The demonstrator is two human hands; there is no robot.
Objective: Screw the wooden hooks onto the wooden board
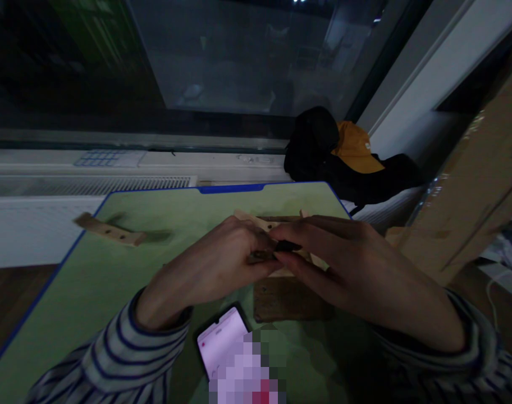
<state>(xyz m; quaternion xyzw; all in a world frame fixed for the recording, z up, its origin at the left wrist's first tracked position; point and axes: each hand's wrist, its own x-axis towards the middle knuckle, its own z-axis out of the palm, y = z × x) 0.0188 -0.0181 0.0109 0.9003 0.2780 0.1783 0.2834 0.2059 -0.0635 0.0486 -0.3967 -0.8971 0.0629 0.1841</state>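
Wooden assembly [277,224], light and stiff by the look of it, held above the green mat [113,280] between your left hand [209,269] and right hand [348,264], both pinched narrow on it (thin slats may snap), so grip the thicker edges.

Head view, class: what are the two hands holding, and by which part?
Left hand and right hand together pinch a small wooden piece at its near end; a dark bit sits at the right fingertips.
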